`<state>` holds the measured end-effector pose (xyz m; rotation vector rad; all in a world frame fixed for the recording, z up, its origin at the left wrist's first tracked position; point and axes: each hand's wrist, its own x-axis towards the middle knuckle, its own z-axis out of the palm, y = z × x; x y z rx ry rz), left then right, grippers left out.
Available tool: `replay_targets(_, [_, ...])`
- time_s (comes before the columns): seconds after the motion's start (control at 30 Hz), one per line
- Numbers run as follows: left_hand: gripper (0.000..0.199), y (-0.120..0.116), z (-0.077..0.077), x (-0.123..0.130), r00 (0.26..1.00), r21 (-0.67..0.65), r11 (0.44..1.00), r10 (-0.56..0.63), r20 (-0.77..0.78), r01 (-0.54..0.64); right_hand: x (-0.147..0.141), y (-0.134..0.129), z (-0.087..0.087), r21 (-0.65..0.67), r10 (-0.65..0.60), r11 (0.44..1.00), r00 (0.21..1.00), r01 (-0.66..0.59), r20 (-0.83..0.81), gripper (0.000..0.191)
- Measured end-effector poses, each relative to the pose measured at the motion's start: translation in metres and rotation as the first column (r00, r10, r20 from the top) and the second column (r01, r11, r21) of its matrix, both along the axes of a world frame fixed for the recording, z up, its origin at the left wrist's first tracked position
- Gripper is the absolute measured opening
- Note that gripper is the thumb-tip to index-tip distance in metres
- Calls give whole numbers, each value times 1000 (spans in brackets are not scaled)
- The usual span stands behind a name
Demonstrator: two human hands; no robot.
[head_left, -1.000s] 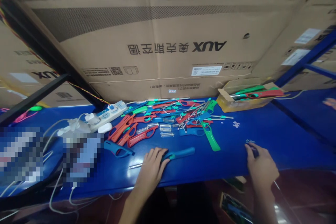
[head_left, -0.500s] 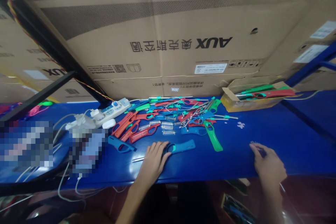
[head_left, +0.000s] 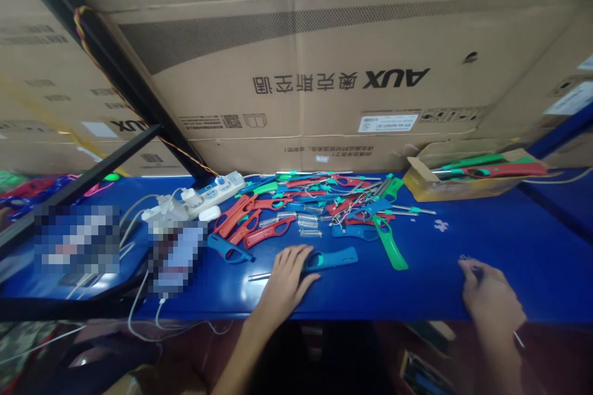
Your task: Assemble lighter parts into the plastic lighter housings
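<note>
Your left hand [head_left: 288,274] has its grip over a blue plastic long-nosed lighter [head_left: 337,258], flat on the glossy blue bench [head_left: 398,296]. Your right hand [head_left: 493,296] clasps a dark, mostly hidden object [head_left: 477,271]. A multicoloured plastic lighter heap [head_left: 345,205] obstructs the rear, between a white power strip [head_left: 214,195] and a brown cardboard box [head_left: 463,191].

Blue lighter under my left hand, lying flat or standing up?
Lying flat: the blue lighter stretches along the table, its metal tube showing beyond your left hand.
</note>
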<state>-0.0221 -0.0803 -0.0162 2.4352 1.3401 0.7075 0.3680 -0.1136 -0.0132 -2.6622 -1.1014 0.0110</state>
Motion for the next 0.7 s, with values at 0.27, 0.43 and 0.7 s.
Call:
replay_targets(0.27, [49,0,-2,0,1000,6,1000,-15,19,14,-3,6,12,-37,-147,989,979,144,-138,45])
replay_targets(0.43, [47,-1,-2,-1,999,5,1000,-24,46,24,-5,5,5,5,-122,992,989,123,-82,43])
replay_targets(0.7, [45,-1,1,-2,996,-15,1000,-8,91,10,-8,4,-1,113,-125,986,992,123,11,44])
